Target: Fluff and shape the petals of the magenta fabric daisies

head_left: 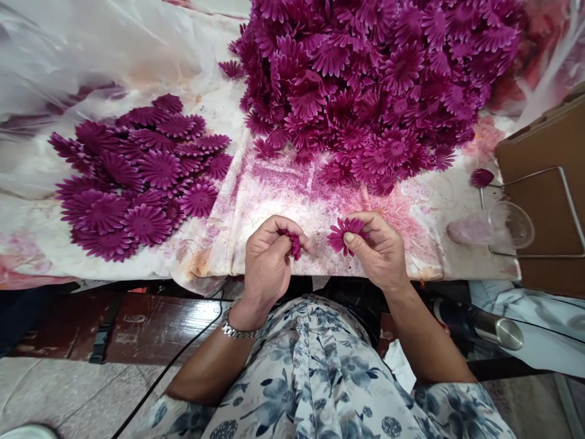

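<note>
My left hand is closed, thumb and fingers pinching a small purple artificial flower that is mostly hidden by the fingers. Across a short gap, my right hand pinches a second purple flower by its side, thumb on top and petals spread toward the left. Both hands hover over the front edge of the cloth-covered table. A large heap of loose purple flowers lies beyond them. To the left sits a smaller pile of flat, stacked purple flowers.
At the right stand a cardboard box, a bent metal wire frame and a clear plastic cup on its side. Clear plastic sheeting covers the back left. A metal-capped bottle lies below the table edge at right.
</note>
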`<state>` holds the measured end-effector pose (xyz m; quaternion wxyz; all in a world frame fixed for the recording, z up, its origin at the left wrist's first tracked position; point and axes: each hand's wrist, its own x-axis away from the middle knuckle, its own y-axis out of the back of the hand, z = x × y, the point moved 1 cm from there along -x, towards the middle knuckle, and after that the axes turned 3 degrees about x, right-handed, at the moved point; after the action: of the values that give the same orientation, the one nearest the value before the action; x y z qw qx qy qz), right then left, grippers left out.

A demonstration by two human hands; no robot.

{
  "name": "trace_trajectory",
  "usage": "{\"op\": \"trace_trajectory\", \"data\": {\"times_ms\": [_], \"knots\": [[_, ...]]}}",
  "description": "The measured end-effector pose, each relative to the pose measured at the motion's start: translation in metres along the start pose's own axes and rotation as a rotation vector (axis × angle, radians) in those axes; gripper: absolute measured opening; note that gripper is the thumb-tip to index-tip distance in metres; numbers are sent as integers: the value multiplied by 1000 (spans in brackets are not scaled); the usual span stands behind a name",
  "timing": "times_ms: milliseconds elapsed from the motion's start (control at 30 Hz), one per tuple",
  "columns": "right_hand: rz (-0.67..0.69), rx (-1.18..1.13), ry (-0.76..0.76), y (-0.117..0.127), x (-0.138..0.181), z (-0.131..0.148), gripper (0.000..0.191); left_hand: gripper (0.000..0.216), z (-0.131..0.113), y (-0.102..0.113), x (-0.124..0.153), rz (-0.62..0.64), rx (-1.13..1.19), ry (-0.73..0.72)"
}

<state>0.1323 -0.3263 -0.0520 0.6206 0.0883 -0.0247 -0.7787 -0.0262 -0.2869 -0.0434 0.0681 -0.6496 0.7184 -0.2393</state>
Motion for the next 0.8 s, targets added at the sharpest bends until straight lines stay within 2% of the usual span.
{"op": "trace_trajectory", "data": {"times_ms": [167, 300, 433, 567, 667, 800], "knots": [[11, 21, -35, 0, 1, -1, 18, 7, 4, -3, 2, 117, 8, 81], [10, 11, -50, 0, 0, 0, 19, 8, 4, -9, 6, 211, -230, 34], [83, 24, -66, 0, 1, -1, 24, 15, 4, -16, 7, 255, -418, -40], [181, 10, -96, -1, 3, -2, 31, 6, 12, -15, 5, 231, -387, -70], [230, -35, -87, 0, 4, 0, 34, 9, 20, -10, 3, 184, -348, -83], [245, 55, -20, 6, 7, 2, 34, 13, 19, -5, -3, 46, -205, -50]]}}
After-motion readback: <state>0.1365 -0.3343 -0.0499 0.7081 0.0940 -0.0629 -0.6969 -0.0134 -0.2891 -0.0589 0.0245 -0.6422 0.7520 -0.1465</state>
